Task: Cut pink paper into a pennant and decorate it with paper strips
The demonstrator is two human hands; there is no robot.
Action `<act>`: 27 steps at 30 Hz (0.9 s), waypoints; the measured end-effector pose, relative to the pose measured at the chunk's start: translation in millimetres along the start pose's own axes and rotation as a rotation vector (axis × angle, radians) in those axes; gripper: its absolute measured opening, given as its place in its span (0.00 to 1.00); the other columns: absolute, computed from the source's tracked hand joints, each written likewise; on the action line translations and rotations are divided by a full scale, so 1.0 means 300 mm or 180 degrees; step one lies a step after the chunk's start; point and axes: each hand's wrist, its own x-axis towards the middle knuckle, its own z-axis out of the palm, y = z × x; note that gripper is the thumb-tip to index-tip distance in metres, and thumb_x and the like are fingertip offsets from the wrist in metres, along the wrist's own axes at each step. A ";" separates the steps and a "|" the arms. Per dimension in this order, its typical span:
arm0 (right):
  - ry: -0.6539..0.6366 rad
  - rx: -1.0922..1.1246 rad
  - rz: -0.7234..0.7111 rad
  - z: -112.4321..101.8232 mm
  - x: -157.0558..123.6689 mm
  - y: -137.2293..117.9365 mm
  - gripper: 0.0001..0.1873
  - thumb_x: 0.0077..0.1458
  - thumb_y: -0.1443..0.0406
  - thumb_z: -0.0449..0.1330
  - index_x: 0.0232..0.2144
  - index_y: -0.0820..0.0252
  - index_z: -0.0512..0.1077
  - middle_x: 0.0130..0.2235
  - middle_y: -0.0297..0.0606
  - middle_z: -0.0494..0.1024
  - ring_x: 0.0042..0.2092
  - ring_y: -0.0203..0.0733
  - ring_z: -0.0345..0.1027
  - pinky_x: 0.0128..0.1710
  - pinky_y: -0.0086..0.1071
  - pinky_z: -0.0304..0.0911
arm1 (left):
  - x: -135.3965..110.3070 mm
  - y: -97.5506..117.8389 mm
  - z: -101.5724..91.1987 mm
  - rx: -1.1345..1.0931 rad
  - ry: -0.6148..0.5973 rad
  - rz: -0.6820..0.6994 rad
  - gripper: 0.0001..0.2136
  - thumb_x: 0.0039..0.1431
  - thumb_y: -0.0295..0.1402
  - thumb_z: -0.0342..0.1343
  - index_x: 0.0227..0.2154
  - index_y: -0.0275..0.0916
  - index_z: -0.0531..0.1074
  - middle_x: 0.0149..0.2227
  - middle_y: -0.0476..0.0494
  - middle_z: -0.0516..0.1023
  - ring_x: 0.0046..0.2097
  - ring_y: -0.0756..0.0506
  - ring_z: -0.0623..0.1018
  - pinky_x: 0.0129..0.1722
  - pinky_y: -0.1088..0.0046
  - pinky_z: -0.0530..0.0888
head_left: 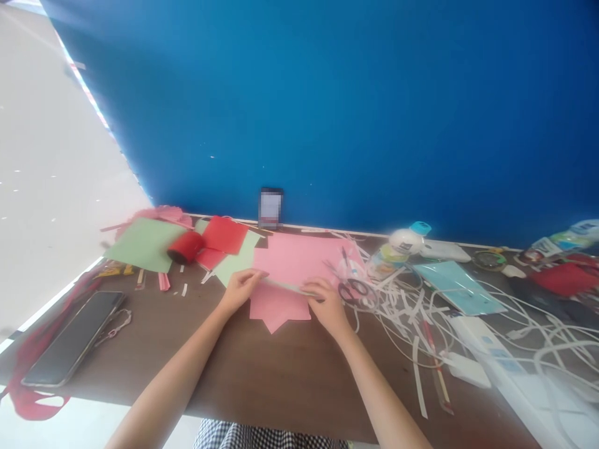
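Observation:
A narrow pale green paper strip (283,286) stretches between my hands, over pink paper (299,255) on the table. My left hand (241,289) pinches the strip's left end. At the other end, my right hand (324,300) is closed on the strip, its fingers bent. Below the strip, the pink paper ends in a pointed shape. Just right of my right hand lie scissors (358,292) with dark handles, slightly blurred. Pale green sheets show partly under the pink paper on the left.
At left are a red roll (186,247), red paper (227,234), a green sheet (146,243) and a large phone (75,337). A smaller phone (270,207) leans on the blue wall. To the right are a bottle (397,248), paper scraps, white cables and a power strip (486,343).

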 end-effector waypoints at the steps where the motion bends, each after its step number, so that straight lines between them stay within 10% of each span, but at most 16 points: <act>1: 0.0035 -0.0079 -0.0102 0.007 0.006 0.014 0.16 0.42 0.75 0.51 0.25 0.54 0.76 0.38 0.37 0.73 0.45 0.43 0.64 0.46 0.40 0.62 | 0.001 -0.002 -0.007 0.0014 -0.0019 0.0025 0.16 0.55 0.42 0.47 0.26 0.37 0.75 0.37 0.41 0.77 0.44 0.43 0.73 0.47 0.66 0.65; 7: 0.0231 0.0025 -0.0205 0.049 0.009 0.082 0.23 0.38 0.77 0.48 0.28 0.53 0.77 0.45 0.36 0.71 0.51 0.44 0.61 0.52 0.45 0.56 | 0.013 -0.062 0.000 0.0708 0.0494 0.0082 0.11 0.52 0.39 0.51 0.32 0.39 0.74 0.45 0.39 0.72 0.51 0.39 0.67 0.54 0.58 0.58; 14: 0.0192 0.0078 -0.0319 0.061 -0.014 0.091 0.24 0.40 0.77 0.46 0.30 0.52 0.76 0.43 0.37 0.72 0.46 0.42 0.65 0.47 0.41 0.62 | 0.010 -0.129 0.022 0.1752 0.0099 0.0473 0.11 0.45 0.36 0.58 0.31 0.37 0.68 0.50 0.35 0.65 0.62 0.34 0.46 0.58 0.51 0.50; 27: 0.0411 0.0735 0.0403 0.078 0.005 0.105 0.18 0.46 0.60 0.60 0.41 0.58 0.68 0.41 0.42 0.71 0.36 0.39 0.69 0.40 0.38 0.68 | -0.006 -0.041 0.031 0.0314 0.0303 0.0087 0.06 0.52 0.36 0.51 0.29 0.40 0.70 0.35 0.42 0.74 0.45 0.40 0.71 0.46 0.63 0.65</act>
